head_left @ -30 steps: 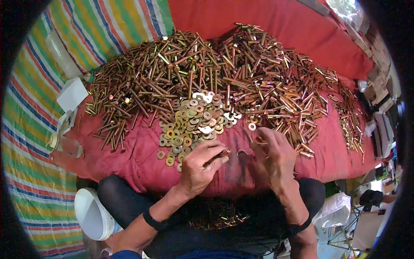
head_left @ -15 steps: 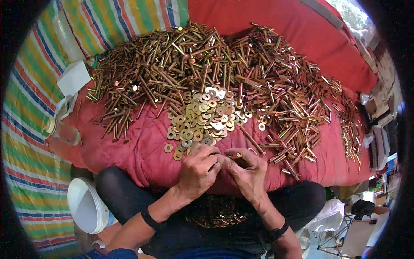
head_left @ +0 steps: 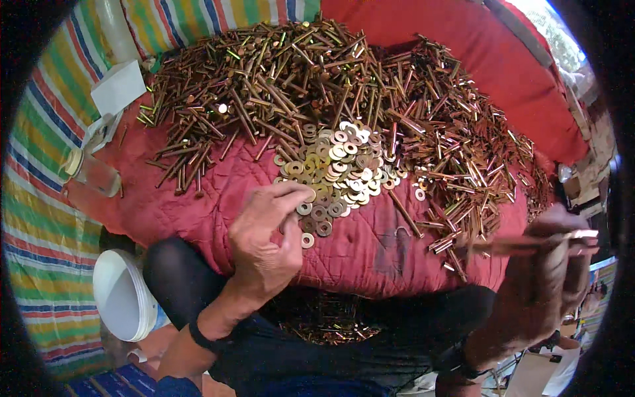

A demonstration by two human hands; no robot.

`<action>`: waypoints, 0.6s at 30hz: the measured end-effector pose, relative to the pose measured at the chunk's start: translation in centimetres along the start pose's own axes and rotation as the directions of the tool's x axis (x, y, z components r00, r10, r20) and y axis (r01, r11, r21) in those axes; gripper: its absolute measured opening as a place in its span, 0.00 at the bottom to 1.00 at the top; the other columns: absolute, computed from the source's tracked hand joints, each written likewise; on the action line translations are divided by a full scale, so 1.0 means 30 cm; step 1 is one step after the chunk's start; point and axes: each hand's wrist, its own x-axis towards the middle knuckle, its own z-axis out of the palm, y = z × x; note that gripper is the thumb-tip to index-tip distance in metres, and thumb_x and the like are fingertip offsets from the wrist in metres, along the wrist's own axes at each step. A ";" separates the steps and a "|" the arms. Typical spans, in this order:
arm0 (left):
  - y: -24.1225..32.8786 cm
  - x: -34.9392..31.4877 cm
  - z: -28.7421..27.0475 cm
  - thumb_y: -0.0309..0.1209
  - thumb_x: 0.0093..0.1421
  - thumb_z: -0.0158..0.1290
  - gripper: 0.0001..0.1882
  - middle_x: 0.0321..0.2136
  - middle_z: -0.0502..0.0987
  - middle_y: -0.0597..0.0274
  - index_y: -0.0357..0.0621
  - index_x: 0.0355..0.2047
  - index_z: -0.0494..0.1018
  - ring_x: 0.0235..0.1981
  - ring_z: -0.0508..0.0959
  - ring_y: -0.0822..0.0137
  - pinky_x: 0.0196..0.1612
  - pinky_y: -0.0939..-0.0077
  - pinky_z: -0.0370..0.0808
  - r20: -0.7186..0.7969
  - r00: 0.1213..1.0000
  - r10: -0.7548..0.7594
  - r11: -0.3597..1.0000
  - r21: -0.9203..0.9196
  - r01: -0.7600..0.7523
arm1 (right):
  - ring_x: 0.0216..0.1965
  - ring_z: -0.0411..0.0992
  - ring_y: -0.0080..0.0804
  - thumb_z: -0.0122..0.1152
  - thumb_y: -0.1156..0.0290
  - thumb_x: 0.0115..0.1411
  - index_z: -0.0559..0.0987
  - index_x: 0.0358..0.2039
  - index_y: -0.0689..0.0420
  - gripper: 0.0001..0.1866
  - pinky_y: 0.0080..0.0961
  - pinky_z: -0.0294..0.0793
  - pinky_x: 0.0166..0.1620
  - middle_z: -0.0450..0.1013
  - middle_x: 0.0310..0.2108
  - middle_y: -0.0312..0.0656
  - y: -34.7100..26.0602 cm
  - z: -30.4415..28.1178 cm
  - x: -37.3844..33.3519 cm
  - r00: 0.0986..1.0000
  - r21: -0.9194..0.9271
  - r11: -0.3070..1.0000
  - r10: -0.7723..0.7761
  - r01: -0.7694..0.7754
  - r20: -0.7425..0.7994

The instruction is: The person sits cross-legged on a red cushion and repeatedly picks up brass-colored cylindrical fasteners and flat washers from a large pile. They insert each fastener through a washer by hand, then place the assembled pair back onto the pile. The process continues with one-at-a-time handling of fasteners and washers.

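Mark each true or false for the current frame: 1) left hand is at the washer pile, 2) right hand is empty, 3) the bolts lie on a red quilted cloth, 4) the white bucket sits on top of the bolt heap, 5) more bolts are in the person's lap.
1) True: the left hand rests at the near edge of the washers.
2) False: the right hand holds a long bolt, blurred.
3) True: the bolt heap lies on the red quilted cloth.
4) False: the white bucket stands on the floor by the left knee.
5) True: lap bolts show.
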 end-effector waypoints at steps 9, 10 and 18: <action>0.019 0.009 0.021 0.14 0.53 0.50 0.16 0.42 0.84 0.51 0.38 0.40 0.82 0.43 0.83 0.57 0.51 0.66 0.78 0.086 0.996 -0.032 0.978 -0.202 0.049 | 0.28 0.76 0.46 0.71 0.81 0.54 0.78 0.37 0.57 0.12 0.40 0.74 0.30 0.75 0.29 0.45 0.409 0.243 -0.357 0.832 -0.010 0.999 -0.032 0.045 0.554; 0.020 0.001 0.046 0.15 0.55 0.53 0.15 0.42 0.84 0.50 0.38 0.40 0.82 0.44 0.84 0.56 0.51 0.66 0.79 0.113 0.993 -0.038 0.973 -0.223 0.063 | 0.29 0.77 0.47 0.71 0.81 0.53 0.78 0.38 0.58 0.13 0.41 0.74 0.30 0.76 0.29 0.45 0.426 0.242 -0.369 0.808 0.040 0.994 0.059 -0.101 0.587; 0.055 -0.059 0.262 0.24 0.60 0.65 0.17 0.45 0.85 0.51 0.37 0.50 0.82 0.47 0.84 0.52 0.53 0.63 0.80 0.304 0.951 0.062 0.942 -0.332 0.044 | 0.32 0.80 0.51 0.72 0.80 0.52 0.78 0.42 0.61 0.17 0.46 0.78 0.34 0.76 0.31 0.49 0.384 0.263 -0.345 0.818 0.039 0.999 -0.048 0.030 0.573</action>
